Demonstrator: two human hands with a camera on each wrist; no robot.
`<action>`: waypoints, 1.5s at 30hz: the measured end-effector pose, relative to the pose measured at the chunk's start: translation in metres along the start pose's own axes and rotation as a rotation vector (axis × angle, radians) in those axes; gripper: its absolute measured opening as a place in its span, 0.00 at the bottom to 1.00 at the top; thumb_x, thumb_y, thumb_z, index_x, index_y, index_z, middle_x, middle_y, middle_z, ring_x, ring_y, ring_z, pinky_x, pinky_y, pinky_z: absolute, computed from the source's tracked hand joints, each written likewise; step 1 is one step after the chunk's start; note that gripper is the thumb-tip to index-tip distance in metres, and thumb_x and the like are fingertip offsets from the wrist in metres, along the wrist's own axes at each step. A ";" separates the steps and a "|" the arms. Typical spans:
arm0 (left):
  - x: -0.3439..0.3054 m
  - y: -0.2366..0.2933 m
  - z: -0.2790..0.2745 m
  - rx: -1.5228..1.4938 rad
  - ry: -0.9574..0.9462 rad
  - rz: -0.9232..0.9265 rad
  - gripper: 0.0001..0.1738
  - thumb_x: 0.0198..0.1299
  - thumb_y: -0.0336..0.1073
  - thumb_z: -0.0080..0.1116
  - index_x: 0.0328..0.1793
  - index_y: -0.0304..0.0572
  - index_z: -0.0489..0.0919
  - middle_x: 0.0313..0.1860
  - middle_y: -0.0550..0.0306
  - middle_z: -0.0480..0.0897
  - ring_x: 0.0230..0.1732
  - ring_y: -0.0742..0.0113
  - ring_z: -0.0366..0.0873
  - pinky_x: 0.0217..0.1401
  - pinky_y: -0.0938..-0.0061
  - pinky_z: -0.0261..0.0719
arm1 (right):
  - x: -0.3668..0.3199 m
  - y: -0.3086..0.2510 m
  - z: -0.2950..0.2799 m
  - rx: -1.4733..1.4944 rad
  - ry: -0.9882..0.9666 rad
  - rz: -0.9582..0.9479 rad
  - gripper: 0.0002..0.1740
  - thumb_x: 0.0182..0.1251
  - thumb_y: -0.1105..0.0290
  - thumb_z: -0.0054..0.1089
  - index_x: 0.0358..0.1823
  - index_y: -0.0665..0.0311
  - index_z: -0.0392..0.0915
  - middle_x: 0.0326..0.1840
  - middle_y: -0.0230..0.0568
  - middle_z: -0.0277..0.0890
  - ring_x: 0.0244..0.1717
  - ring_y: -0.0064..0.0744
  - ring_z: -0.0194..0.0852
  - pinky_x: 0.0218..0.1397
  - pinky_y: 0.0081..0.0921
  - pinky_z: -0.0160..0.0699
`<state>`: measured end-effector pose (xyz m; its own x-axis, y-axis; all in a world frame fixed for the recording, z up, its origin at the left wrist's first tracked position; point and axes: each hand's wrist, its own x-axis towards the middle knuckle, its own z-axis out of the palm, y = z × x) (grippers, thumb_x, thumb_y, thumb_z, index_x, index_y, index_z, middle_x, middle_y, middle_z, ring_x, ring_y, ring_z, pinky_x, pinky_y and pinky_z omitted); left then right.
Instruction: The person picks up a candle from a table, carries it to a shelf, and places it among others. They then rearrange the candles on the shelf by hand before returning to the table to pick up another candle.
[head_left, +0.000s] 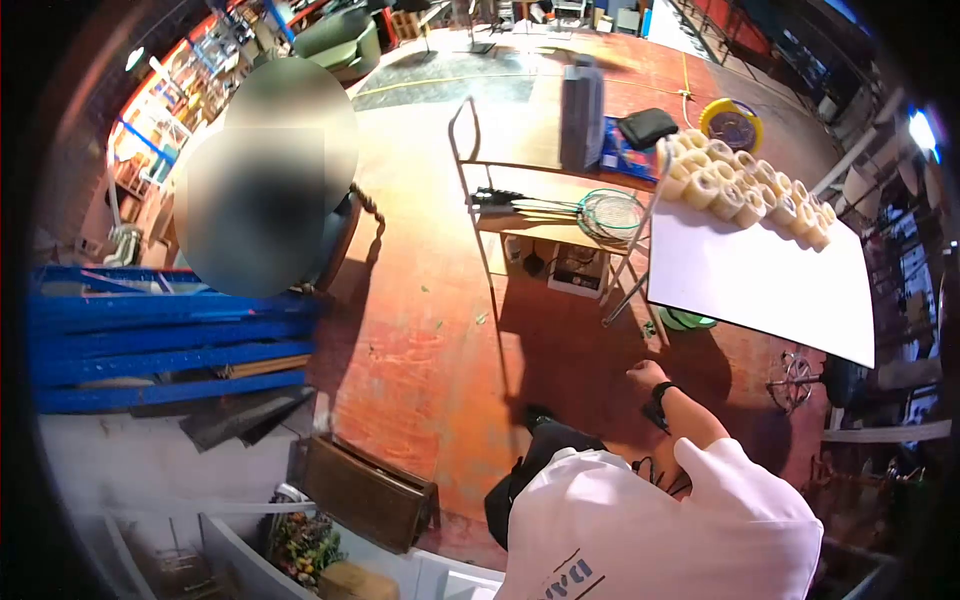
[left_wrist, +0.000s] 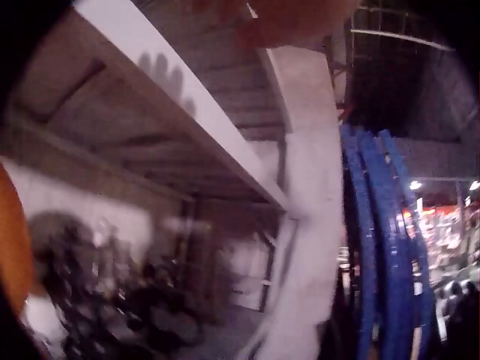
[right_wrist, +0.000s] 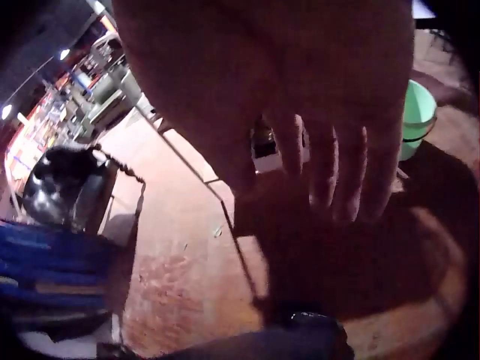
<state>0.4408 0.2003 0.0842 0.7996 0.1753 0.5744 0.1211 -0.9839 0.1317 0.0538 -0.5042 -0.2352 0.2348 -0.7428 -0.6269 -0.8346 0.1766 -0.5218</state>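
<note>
In the right wrist view my right hand (right_wrist: pixel 300 97) hangs over the floor, its fingers loosely extended and holding nothing. The head view has the same hand (head_left: pixel 645 373) below the white table (head_left: pixel 765 270), a dark band at its wrist. Part of my left hand (left_wrist: pixel 292 22) shows blurred at the top edge of the left wrist view. A shadow of separate, extended fingers falls on the pale beam (left_wrist: pixel 217 139) there; no object is seen in that hand. The head view does not show the left hand.
Cream rolls (head_left: pixel 735 190) cover the white table's far end. Rackets (head_left: pixel 610 215) lie on a rack shelf beside it. A green bucket (right_wrist: pixel 417 120) is on the floor. Blue beams (head_left: pixel 170 335) and a brown wooden piece (head_left: pixel 365 490) are at left. A blurred person (head_left: pixel 265 180) is beyond the beams.
</note>
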 end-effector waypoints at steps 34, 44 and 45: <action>-0.561 0.206 -0.088 -0.410 -1.332 -1.053 0.21 0.59 0.47 0.52 0.55 0.45 0.72 0.43 0.58 0.78 0.40 0.63 0.78 0.31 0.70 0.72 | 0.201 0.065 -0.493 -0.053 0.769 -0.256 0.54 0.42 0.62 0.74 0.69 0.62 0.48 0.62 0.63 0.55 0.63 0.57 0.57 0.64 0.41 0.64; -0.537 0.291 -0.155 -0.381 -1.214 -0.812 0.22 0.60 0.44 0.51 0.58 0.43 0.70 0.46 0.54 0.80 0.40 0.62 0.79 0.34 0.68 0.72 | 0.265 0.027 -0.525 -0.209 0.627 -0.317 0.59 0.35 0.61 0.73 0.71 0.55 0.47 0.69 0.48 0.51 0.65 0.57 0.54 0.65 0.43 0.62; -0.541 0.287 -0.159 -0.383 -1.198 -0.870 0.22 0.60 0.44 0.50 0.58 0.43 0.70 0.47 0.53 0.79 0.40 0.60 0.79 0.35 0.67 0.72 | 0.266 0.028 -0.524 -0.213 0.644 -0.319 0.58 0.35 0.61 0.73 0.71 0.54 0.47 0.68 0.48 0.51 0.65 0.57 0.54 0.65 0.43 0.62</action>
<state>-0.0505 -0.1717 -0.0603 0.5756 0.3591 -0.7347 0.7853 -0.4932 0.3741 -0.1685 -1.0357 -0.1136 0.1982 -0.9796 0.0327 -0.8684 -0.1910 -0.4575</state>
